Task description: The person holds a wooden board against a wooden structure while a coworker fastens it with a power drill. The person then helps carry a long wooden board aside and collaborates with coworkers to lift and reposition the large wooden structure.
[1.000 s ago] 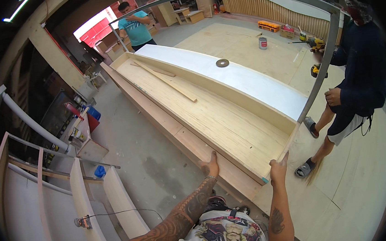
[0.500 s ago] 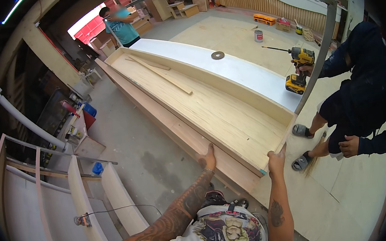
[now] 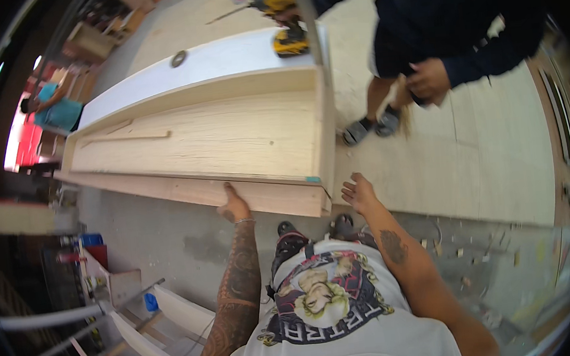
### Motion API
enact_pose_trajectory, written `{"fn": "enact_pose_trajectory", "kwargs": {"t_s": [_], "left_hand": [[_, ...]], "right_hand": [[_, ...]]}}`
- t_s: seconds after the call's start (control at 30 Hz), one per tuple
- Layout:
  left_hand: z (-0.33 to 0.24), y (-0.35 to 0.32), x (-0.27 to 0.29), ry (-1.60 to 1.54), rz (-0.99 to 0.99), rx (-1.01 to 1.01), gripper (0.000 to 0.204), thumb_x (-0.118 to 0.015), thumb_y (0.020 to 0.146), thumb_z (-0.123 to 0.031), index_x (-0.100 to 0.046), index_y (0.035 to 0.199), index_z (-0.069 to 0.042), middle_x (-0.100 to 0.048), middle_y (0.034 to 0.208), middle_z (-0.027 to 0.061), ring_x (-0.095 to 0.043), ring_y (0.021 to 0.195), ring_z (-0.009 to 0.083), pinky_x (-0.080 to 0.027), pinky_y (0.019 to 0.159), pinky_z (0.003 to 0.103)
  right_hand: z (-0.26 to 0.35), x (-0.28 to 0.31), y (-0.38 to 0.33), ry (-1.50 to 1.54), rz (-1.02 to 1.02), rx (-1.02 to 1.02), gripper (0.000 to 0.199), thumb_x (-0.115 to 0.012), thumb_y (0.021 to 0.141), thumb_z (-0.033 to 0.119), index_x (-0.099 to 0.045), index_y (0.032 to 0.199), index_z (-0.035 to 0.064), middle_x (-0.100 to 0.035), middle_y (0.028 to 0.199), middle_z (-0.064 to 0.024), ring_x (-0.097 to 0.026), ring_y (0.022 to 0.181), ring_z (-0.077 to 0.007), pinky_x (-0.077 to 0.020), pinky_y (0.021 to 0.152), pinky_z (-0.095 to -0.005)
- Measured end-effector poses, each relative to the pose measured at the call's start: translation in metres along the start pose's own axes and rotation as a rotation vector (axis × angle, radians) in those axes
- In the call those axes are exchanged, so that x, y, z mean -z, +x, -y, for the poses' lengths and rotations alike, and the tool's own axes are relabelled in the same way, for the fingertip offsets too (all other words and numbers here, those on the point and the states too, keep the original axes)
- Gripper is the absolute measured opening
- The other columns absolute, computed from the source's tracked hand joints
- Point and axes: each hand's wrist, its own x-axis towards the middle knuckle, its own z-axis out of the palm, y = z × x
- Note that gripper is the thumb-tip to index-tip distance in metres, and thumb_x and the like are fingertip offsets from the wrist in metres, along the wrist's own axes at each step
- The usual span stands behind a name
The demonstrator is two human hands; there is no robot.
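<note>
Over the grey workshop floor [image 3: 143, 224], a long wooden box [image 3: 228, 142] stretches from left to centre, left hand [image 3: 235, 206] touching its near board [image 3: 276, 196], perhaps for steadiness, grip unclear, right hand [image 3: 359, 193] spread, empty.

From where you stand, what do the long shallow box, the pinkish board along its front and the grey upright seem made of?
Long shallow box: pale, unpainted wood, probably plywood, from its streaky grain.
Pinkish board: likely bare wood too; its matt, uncoated-looking face suggests so.
Grey upright: perhaps metal, being slim and dull grey; blur hides whether it is painted.
</note>
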Motion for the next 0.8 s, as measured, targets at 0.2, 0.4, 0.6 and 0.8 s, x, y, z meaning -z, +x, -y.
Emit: {"fn": "enact_pose_trajectory", "kwargs": {"t_s": [0.2,0.4,0.6,0.8], "left_hand": [[-0.036,-0.036,0.003,-0.254,0.286,0.318,0.078,-0.066,0.083,-0.048,-0.046,0.12,0.017,-0.058,0.113,0.0193,-0.061,0.094,0.0299,-0.055,0.077,0.038],[-0.025,-0.099,0.021,-0.461,0.631,0.553,0.07,-0.064,0.085,-0.051,-0.04,0.133,-0.005,-0.047,0.126,0.0134,-0.051,0.111,0.0279,-0.05,0.089,0.043],[-0.022,-0.12,0.029,-0.401,0.628,0.704,0.067,-0.067,0.081,-0.053,-0.045,0.128,-0.01,-0.049,0.119,0.0107,-0.052,0.105,0.0233,-0.048,0.088,0.038],[-0.021,-0.119,0.029,-0.405,0.745,0.653,0.069,-0.066,0.082,-0.054,-0.043,0.13,-0.01,-0.049,0.121,0.0115,-0.051,0.108,0.0229,-0.047,0.091,0.037]], "right_hand": [[-0.071,0.025,0.008,0.088,-0.164,-0.37,0.068,-0.052,0.089,0.038,-0.021,0.143,0.01,-0.026,0.144,-0.0276,-0.03,0.132,-0.0426,-0.0291,0.107,-0.0535],[-0.093,-0.011,0.009,0.416,-0.022,-0.409,0.051,-0.047,0.091,0.031,-0.035,0.136,0.01,-0.036,0.138,-0.024,-0.041,0.124,-0.0407,-0.0368,0.102,-0.0554],[-0.055,-0.067,-0.024,0.496,-0.272,-0.649,0.035,-0.04,0.092,0.025,-0.052,0.12,0.0072,-0.057,0.119,-0.0139,-0.058,0.107,-0.027,-0.0499,0.084,-0.0507],[-0.056,-0.078,-0.06,0.363,-0.02,-0.445,0.038,-0.033,0.096,0.029,-0.052,0.119,0.006,-0.059,0.113,-0.0133,-0.062,0.1,-0.026,-0.0542,0.079,-0.0487]]}}
